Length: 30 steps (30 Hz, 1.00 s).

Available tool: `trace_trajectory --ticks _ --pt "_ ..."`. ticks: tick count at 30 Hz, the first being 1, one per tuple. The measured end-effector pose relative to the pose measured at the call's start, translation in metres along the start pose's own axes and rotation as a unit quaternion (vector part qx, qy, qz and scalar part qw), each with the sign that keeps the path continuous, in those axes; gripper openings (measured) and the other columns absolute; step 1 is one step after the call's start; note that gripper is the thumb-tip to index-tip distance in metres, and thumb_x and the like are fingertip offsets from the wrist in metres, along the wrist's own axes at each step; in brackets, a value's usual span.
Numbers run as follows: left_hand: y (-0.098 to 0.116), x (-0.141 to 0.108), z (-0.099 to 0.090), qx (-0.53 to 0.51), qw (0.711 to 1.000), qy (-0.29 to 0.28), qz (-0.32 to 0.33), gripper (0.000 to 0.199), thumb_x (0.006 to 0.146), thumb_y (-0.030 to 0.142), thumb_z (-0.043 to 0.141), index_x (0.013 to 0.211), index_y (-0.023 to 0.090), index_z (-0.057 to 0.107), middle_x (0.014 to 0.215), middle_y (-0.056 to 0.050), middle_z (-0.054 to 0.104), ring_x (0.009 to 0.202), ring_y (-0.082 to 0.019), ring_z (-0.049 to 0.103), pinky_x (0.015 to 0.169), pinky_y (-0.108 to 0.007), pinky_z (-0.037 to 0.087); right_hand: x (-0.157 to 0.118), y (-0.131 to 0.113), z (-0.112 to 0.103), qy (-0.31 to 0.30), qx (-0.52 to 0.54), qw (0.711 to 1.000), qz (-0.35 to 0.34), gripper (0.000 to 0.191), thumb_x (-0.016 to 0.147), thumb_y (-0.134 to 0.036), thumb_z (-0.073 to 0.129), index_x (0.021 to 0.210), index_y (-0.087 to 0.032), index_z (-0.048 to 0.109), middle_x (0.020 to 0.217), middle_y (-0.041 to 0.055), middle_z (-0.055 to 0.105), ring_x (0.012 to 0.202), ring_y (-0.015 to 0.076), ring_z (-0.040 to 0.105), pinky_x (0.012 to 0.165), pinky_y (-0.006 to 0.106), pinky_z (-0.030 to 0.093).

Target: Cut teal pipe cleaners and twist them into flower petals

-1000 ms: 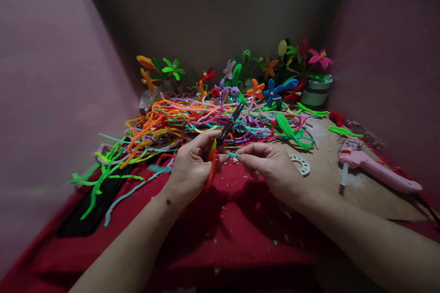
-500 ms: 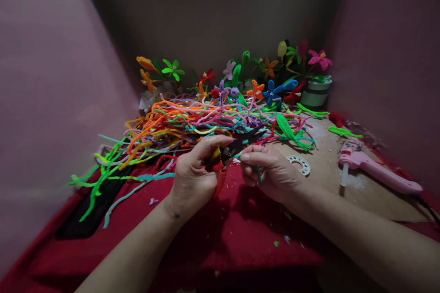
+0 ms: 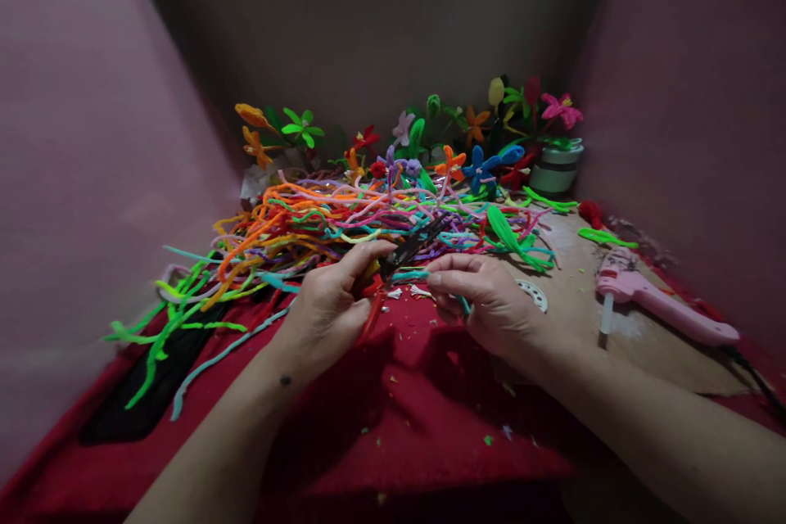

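Observation:
My left hand (image 3: 335, 291) is closed around the handles of a pair of scissors (image 3: 417, 241), whose dark blades point up and to the right. Parts of the red and yellow handles show beside the palm. Between thumb and fingers, my right hand (image 3: 485, 291) pinches a short teal pipe cleaner (image 3: 410, 274). One end of it reaches left toward the base of the blades; the other hangs below the fingers. Small white pieces (image 3: 420, 291) lie on the red cloth (image 3: 393, 393) between the hands.
A heap of colourful pipe cleaners (image 3: 307, 213) spreads behind my hands. Pipe-cleaner flowers (image 3: 482, 168) and a pale pot (image 3: 556, 168) stand at the back. On the right, a pink glue gun (image 3: 663, 295) rests on brown cardboard (image 3: 571, 262), near a white ring (image 3: 533, 295).
The scissor blades have come closer together and moved left of the right fingers. More of the teal pipe cleaner now shows between the hands. The view has shifted slightly.

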<state>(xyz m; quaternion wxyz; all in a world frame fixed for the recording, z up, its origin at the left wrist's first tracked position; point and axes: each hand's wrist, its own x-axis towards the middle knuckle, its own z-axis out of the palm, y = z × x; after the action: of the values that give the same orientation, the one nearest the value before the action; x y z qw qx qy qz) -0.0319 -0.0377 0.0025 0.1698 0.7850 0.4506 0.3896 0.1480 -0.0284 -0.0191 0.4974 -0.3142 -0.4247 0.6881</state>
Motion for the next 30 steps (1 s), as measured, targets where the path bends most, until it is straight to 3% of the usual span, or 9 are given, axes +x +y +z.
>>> trace_trajectory --ticks 5,9,16,24,30 --pt "-0.002 0.004 -0.017 0.151 0.982 -0.109 0.022 0.048 0.075 0.009 0.041 0.122 0.018 0.046 0.106 -0.004 0.062 0.086 -0.013 0.059 0.079 -0.022 0.044 0.000 -0.005 -0.001 0.043 -0.087 0.994 -0.042 0.010 0.064 -0.021 0.067 0.066 -0.014 0.060 0.049 -0.0036 0.053 0.041 0.0053 0.040 0.041 0.020 0.028" --pt "-0.005 0.003 -0.018 0.190 0.969 -0.157 0.023 0.048 0.077 0.012 0.041 0.124 0.018 0.044 0.111 -0.006 0.060 0.098 -0.016 0.057 0.083 -0.023 0.042 -0.001 -0.007 0.000 0.060 -0.124 0.989 -0.053 0.009 0.067 -0.022 0.064 0.071 -0.014 0.060 0.053 -0.0010 0.059 0.043 0.0064 0.044 0.041 0.019 0.031" --pt "-0.010 0.002 -0.018 0.207 0.961 -0.180 0.025 0.048 0.075 0.011 0.046 0.122 0.019 0.045 0.113 -0.006 0.060 0.101 -0.017 0.057 0.085 -0.025 0.043 0.001 -0.007 -0.002 0.030 -0.091 0.994 -0.047 0.009 0.066 -0.021 0.064 0.071 -0.014 0.060 0.051 -0.0003 0.061 0.039 0.0059 0.044 0.039 0.018 0.032" --pt "-0.015 0.002 -0.017 0.220 0.960 -0.159 0.065 0.044 0.079 0.010 0.037 0.122 0.017 0.047 0.112 -0.007 0.062 0.098 -0.016 0.058 0.083 -0.024 0.044 0.006 -0.010 -0.008 -0.039 -0.070 0.996 -0.033 0.011 0.065 -0.021 0.068 0.065 -0.013 0.060 0.051 0.0002 0.062 0.036 0.0059 0.046 0.038 0.018 0.036" --pt "-0.016 0.003 -0.018 0.229 0.956 -0.171 0.066 0.041 0.082 0.014 0.036 0.121 0.015 0.048 0.112 -0.008 0.062 0.098 -0.017 0.059 0.084 -0.026 0.044 0.010 -0.013 -0.016 -0.092 -0.060 0.994 0.009 0.011 0.066 -0.020 0.069 0.067 -0.012 0.061 0.054 0.0021 0.065 0.037 0.0073 0.051 0.039 0.018 0.039"
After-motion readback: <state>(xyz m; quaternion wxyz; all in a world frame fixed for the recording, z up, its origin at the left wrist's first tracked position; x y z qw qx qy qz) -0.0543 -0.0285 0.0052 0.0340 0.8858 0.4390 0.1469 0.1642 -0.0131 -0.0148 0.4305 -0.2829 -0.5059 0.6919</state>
